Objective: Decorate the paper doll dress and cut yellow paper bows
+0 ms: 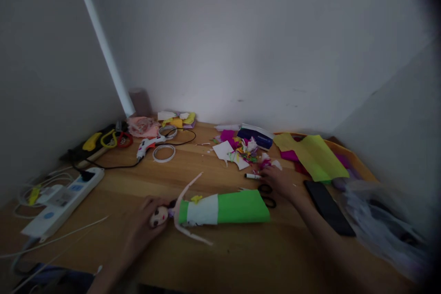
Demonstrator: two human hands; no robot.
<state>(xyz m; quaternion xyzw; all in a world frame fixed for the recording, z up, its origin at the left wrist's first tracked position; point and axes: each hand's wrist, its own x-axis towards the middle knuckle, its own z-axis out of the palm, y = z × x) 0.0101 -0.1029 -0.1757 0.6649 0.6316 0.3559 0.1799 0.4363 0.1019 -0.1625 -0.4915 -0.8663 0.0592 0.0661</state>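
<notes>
Left hand [146,220] pinning small plastic doll in green-and-white paper dress [210,210] by its head; light, dress crushable. Right hand [279,181] spread beside black-handled scissors [267,195].

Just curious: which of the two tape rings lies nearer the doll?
The flat white ring beside the glue gun; the other ring sits farther back toward the wall.

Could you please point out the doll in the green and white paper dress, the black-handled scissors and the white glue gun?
Doll in green and white paper dress [220,209]: head view, on the dress's middle.
Black-handled scissors [267,195]: head view, on the handle loops.
White glue gun [146,145]: head view, on its body.
</notes>
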